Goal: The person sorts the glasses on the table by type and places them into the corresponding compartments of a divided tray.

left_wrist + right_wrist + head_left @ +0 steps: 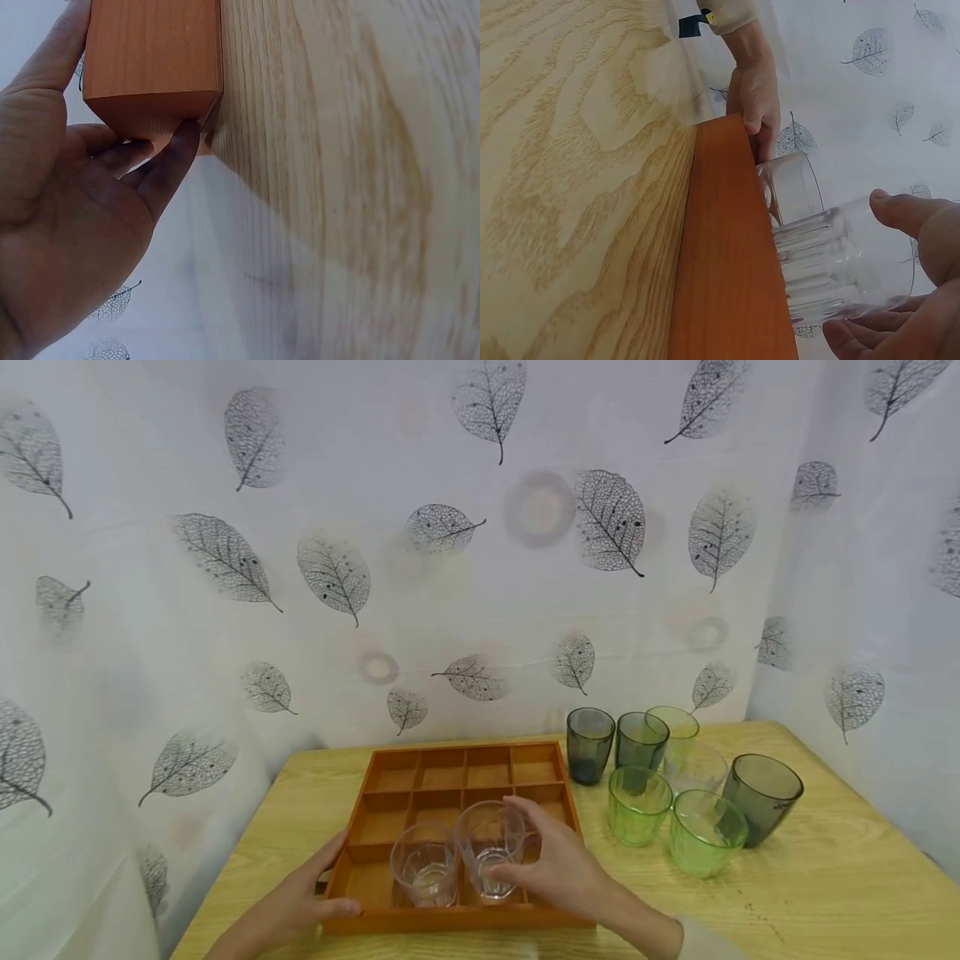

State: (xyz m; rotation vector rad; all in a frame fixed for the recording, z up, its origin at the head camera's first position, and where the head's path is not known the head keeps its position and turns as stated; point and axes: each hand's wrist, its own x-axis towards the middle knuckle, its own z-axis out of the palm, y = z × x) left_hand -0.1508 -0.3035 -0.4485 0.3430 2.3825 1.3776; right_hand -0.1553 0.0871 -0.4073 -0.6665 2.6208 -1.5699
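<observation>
A brown wooden divided box lies on the table. My left hand grips its front left corner, thumb at the front wall and fingers along the side; in the left wrist view the fingertips reach the side wall. A clear glass stands upright in the front row, third compartment from the left. My right hand holds it around its upper part, thumb on the near side and fingers on the far side. Another clear glass stands just left of it, in the second compartment.
Right of the box stand green glasses, dark grey glasses and a clear glass, close together. A white leaf-print curtain encloses the back and sides of the pale wooden table.
</observation>
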